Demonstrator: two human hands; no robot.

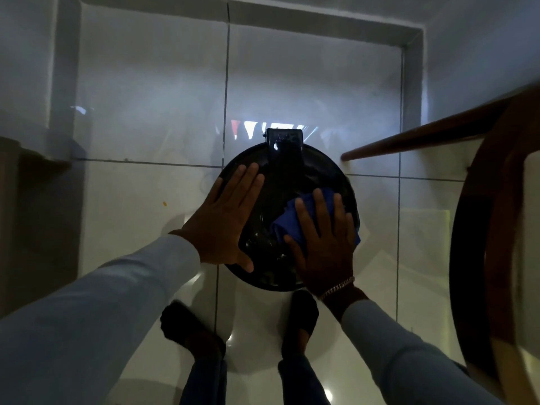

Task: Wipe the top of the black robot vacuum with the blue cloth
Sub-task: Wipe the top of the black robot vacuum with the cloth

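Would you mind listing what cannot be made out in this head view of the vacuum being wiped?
- Most of the blue cloth: covered by the right hand.
- The left side of the black robot vacuum top: under the flat left hand.
- Any dust or smears on the top: too dark and glossy to tell.
- The wooden furniture: cut off by the right edge.
- The feet: dim and blurred.

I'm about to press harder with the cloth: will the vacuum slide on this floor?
Probably it could. The vacuum is a low round disc on glossy floor tiles, which look slick. The left hand lies flat on its top, likely steadying it. Tipping seems unlikely. The cloth under the right hand looks soft and bunches.
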